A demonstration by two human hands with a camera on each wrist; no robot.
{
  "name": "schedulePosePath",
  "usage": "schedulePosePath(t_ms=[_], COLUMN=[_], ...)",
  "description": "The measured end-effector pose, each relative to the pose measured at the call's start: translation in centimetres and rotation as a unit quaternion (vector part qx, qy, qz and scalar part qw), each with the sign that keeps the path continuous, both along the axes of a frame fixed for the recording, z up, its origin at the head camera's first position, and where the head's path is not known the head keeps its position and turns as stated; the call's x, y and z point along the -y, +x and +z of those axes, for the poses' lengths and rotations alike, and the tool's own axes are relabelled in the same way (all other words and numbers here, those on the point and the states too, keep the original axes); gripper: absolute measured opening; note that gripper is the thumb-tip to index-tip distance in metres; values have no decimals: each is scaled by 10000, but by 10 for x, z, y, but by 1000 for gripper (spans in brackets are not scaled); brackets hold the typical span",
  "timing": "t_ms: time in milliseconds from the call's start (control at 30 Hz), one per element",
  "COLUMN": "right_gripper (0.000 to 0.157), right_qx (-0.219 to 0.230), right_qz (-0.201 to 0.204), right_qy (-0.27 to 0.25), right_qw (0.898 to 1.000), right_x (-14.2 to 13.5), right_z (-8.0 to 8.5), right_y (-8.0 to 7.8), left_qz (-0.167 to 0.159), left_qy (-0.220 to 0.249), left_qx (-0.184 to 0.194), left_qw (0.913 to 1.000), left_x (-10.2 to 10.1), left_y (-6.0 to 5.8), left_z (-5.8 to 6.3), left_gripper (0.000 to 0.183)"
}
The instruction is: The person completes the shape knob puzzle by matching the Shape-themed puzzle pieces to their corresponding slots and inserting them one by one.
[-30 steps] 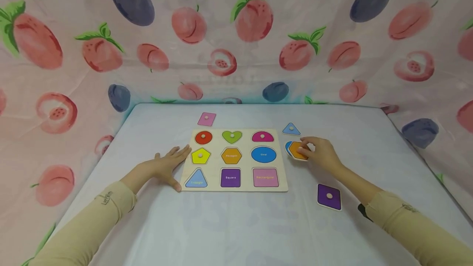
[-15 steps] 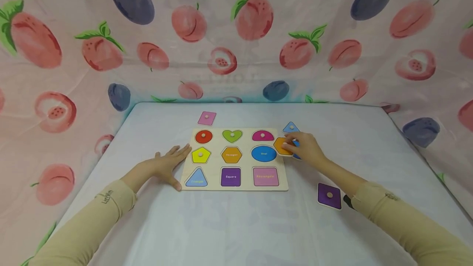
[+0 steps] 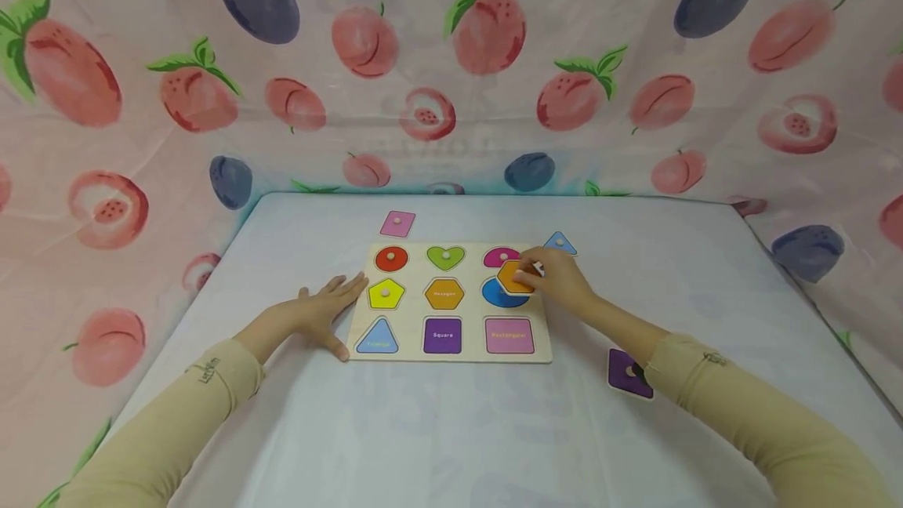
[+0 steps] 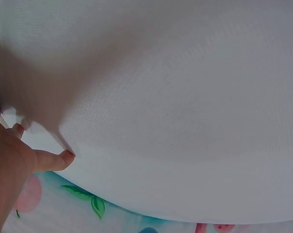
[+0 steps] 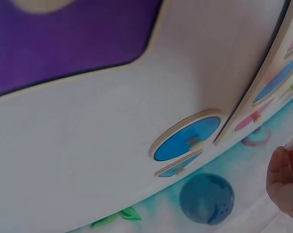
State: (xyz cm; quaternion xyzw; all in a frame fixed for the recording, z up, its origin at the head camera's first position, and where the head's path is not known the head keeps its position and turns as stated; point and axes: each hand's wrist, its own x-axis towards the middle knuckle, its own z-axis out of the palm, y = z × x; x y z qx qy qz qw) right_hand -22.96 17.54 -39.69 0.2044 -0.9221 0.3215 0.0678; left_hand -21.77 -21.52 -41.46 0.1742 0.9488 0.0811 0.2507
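Note:
My right hand (image 3: 560,277) pinches an orange hexagon puzzle piece (image 3: 511,278) by its knob. The piece hovers over the right side of the wooden shape board (image 3: 411,328), partly covering the blue oval slot. Fingers spread, my left hand (image 3: 320,316) rests against the board's left edge. Red circle (image 3: 391,258), green heart (image 3: 446,258), yellow pentagon (image 3: 386,294) and magenta semicircle (image 3: 499,255) sit in their slots. Bare slots show the hexagon (image 3: 444,294), triangle, square and rectangle. In the right wrist view only part of my right hand (image 5: 284,182) shows.
A pink rectangle piece (image 3: 398,223) lies behind the board. To the right are a light blue triangle piece (image 3: 560,242), a blue oval piece (image 5: 185,139), hidden from the head view, and a purple square piece (image 3: 628,373) nearer the front. Patterned cloth walls surround the table.
My right hand has lifted the orange hexagon off the blue oval piece and carried it left over the board. The left hand stays in place.

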Motion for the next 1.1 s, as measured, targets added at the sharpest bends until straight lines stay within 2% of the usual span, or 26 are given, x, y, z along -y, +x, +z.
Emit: schedulePosePath(t_ms=[267,467,700,933,1100], right_gripper=[15,17,15,15,17], right_qx=[-116,-72,262,183,290], right_qz=[298,282,344,341,273], right_qy=[129,-20,-182,-106,13], right_qw=[9994,9996,9989,9992,9992], right_x=[16,28,42,56,67], right_z=[-3,-7,-10,-15,-19], right_y=[-5,-11,-12,-12,-13], left_qz=[-42,-60,-37,-71,-63], left_qy=[-5,53,48,39,11], left_qx=[10,-13,5,-13,-14], left_qw=[10000,10000,10000,10000,10000], left_x=[0,1,0,2,2], left_y=[0,-1,-1,-2,-3], left_z=[0,0,-1,-3,-4], left_gripper=[129,128,128,129,130])
